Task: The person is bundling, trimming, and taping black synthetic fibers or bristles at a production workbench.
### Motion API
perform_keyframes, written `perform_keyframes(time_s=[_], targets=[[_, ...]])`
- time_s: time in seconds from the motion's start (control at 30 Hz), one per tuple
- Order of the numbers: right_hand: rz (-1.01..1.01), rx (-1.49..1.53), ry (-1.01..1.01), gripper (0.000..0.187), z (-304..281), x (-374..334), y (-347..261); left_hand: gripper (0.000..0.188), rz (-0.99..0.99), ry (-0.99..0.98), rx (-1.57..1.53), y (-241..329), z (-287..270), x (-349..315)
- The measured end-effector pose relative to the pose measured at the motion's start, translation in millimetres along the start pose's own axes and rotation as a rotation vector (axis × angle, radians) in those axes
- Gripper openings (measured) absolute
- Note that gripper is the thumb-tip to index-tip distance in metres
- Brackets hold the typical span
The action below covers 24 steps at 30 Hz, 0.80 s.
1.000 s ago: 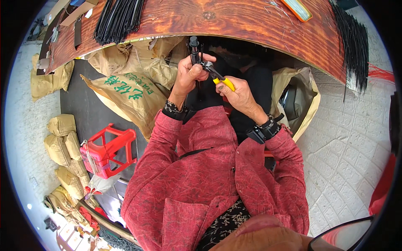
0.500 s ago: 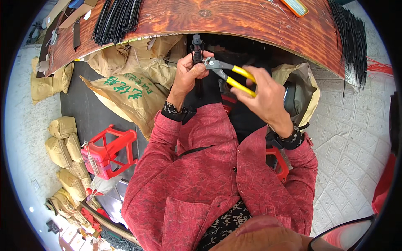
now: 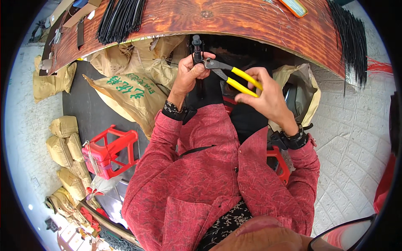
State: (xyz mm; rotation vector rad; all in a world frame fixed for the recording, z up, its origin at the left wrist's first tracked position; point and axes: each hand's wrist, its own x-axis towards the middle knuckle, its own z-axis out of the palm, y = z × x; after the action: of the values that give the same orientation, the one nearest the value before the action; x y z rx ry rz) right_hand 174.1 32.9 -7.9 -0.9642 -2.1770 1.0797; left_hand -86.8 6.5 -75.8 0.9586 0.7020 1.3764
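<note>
Yellow-handled, grey metal pliers (image 3: 226, 67) are held near 1 o'clock from the middle of the view, below the edge of a reddish-brown, wood-grained tabletop (image 3: 251, 29). Their long axis is slanted from 10 to 4 o'clock, the head being pointed to 10 and the handle ends to 4. The two handles are spread apart and are gripped near their ends by the curled fingers of the right hand (image 3: 270, 96). The head is brought up to the thumb of the left hand (image 3: 188, 75); whether anything is pinched in the jaws cannot be told.

By the left hand's closed fingers a slender, stepped black cylinder (image 3: 196, 44) is gripped, its long axis set almost from 12 to 6 o'clock, with its capped end turned to 12. Its lower part is nearly lost against dark clothing.

On the tabletop, bundles of thin black strips are laid at 11 o'clock (image 3: 121, 21) and 2 o'clock (image 3: 349, 37), and an orange-rimmed tray (image 3: 305, 16) is placed near 1. A tan paper sack with green print (image 3: 134, 104) is seen at 10 o'clock.
</note>
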Motion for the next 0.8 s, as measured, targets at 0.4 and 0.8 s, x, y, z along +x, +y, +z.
perform_keyframes(time_s=[0.4,0.8], targets=[[0.165,0.290,-0.167,0.045,1.7,-6.8,-7.5,0.066,-0.029,-0.010,0.025,5.9,1.4,-7.8],[0.426,0.290,-0.418,0.028,-1.9,1.1,-14.5,0.066,-0.016,0.000,0.074,6.0,5.2,-2.5]])
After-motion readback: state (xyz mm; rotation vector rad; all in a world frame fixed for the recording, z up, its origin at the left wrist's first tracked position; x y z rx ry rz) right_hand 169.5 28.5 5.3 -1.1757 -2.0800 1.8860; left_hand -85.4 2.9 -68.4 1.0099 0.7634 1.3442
